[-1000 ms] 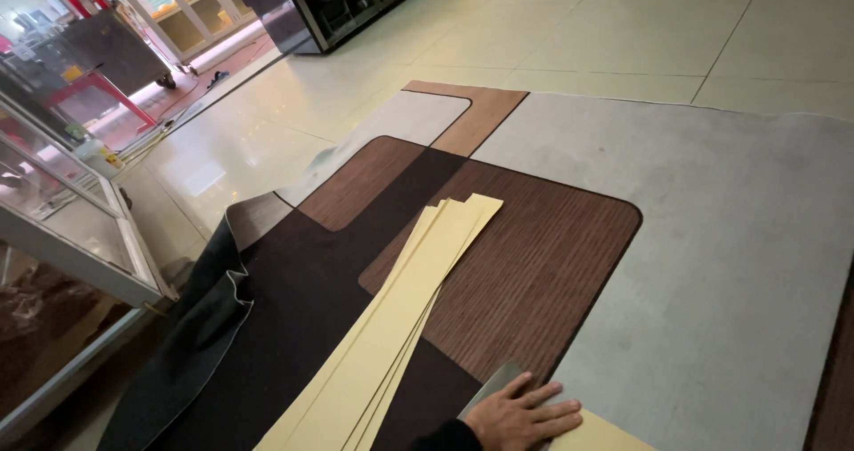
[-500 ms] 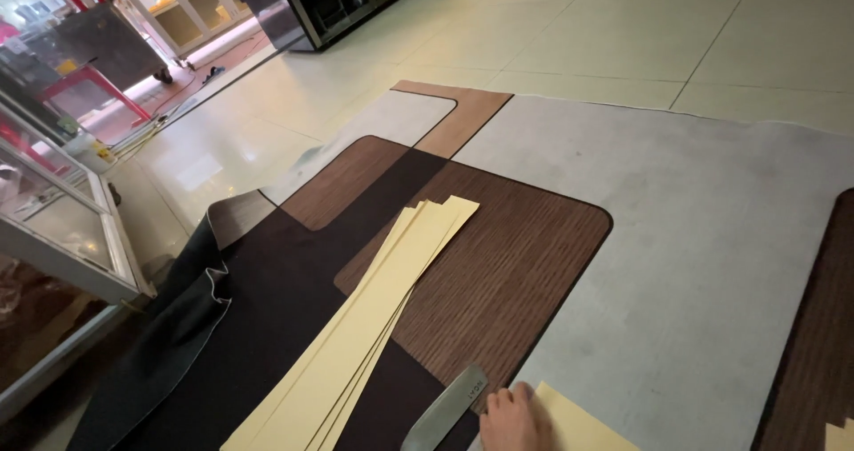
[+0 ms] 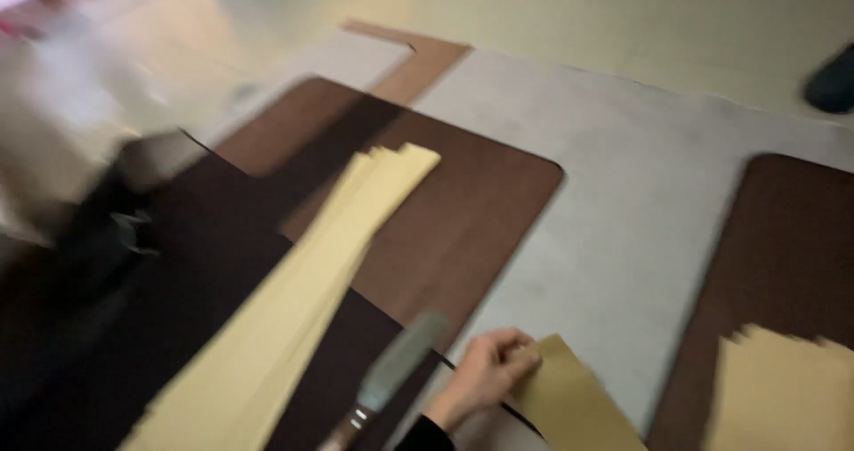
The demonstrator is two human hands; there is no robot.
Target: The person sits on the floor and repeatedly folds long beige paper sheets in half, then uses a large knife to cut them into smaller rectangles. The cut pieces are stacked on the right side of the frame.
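One hand (image 3: 485, 375) is seen at the bottom edge, its fingers curled down onto the corner of a tan sheet (image 3: 569, 402), which is pressed flat against the grey felt sheet (image 3: 640, 202) spread on the floor. The fingers are bent over the sheet's edge rather than shut around it, as though the sheet were being pinned or slid in place. Which hand this is can only be guessed (the dark sleeve enters from below, left of centre, so it is probably the left); no second hand is shown, so nothing can be told of its state.

Just beside the hand a flat metal blade with a dark handle (image 3: 387, 380) is laid on the dark brown mat (image 3: 205, 282), its handle toward the person, where it can be picked up readily. A long stack of pale yellow strips (image 3: 302, 300) is laid diagonally across the dark mat and the wood-grain brown mat (image 3: 463, 211), kept together as one pile. A second brown mat (image 3: 783, 255) lies to the right, carrying another tan sheet (image 3: 783, 389).

The frame is heavily smeared by motion. The upper left is washed out, a dark heap (image 3: 107, 237) there cannot be identified, and a dark shape (image 3: 832, 77) at the right edge is cut off.
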